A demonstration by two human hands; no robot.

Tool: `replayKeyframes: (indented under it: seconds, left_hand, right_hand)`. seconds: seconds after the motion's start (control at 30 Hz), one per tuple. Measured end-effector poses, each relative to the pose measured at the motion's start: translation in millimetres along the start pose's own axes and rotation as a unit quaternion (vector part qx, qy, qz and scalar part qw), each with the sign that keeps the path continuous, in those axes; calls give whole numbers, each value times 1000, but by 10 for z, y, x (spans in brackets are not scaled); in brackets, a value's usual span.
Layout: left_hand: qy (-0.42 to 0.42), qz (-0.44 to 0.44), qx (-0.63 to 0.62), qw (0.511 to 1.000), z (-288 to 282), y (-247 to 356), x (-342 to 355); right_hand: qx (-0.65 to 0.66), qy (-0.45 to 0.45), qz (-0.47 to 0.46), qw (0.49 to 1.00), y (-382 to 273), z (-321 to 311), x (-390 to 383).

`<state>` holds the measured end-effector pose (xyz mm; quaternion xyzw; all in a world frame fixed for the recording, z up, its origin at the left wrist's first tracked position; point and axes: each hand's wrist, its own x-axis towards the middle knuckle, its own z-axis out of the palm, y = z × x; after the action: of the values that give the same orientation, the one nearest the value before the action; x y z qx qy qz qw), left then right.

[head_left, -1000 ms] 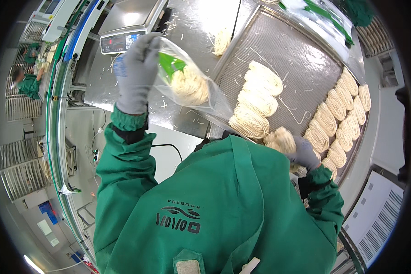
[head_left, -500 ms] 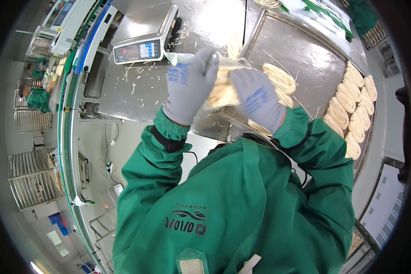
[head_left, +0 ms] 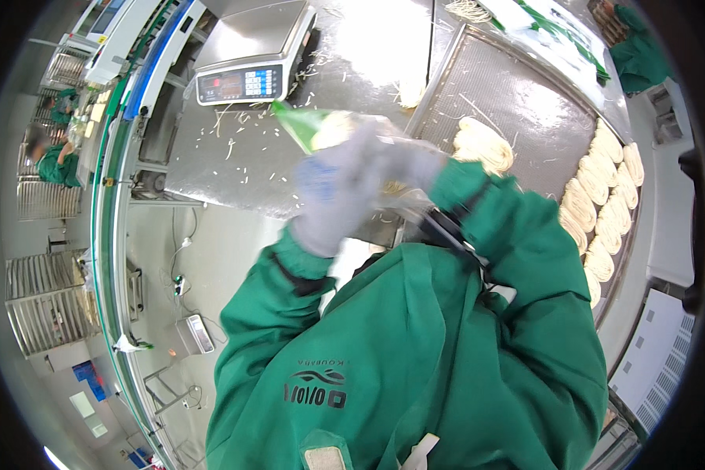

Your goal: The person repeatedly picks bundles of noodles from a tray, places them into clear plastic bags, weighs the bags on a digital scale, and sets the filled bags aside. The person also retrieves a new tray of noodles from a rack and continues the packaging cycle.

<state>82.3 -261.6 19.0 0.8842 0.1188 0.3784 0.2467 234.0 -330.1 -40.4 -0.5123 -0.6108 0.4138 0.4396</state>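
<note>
My left hand (head_left: pixel 333 184), in a grey glove, is closed on a clear plastic bag with a green end (head_left: pixel 299 125). A pale noodle bundle (head_left: pixel 335 130) shows inside the bag, just beyond my fingers. Close against it, my gloved right hand (head_left: pixel 417 163) is at the bag's other end; motion blurs its fingers and my left hand partly covers them. Right of my hands, loose noodle bundles (head_left: pixel 484 147) lie on the near left part of a perforated metal tray (head_left: pixel 517 98).
A digital scale (head_left: pixel 251 59) stands at the back left of the steel table (head_left: pixel 243 168), with noodle scraps around it. More noodle nests (head_left: pixel 599 196) line the tray's right side. Green and clear bags (head_left: pixel 556 35) lie behind it. A conveyor (head_left: pixel 113 235) runs along the left.
The bag has turned so its green end points up and left. My right hand has moved left, against my left hand, which has come slightly right and down.
</note>
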Motion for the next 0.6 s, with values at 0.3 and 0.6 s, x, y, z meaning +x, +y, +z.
replayKeyframes:
  seconds: [0.3, 0.6]
  left_hand:
    - [91, -240, -26, 966, -510, -537, -109]
    - [43, -209, 70, 974, -407, -451, 56]
  right_hand:
    - [-404, 164, 416, 798, 1340, -1029, -1111]
    - [-98, 94, 354, 925, 1150, -1135, -1530]
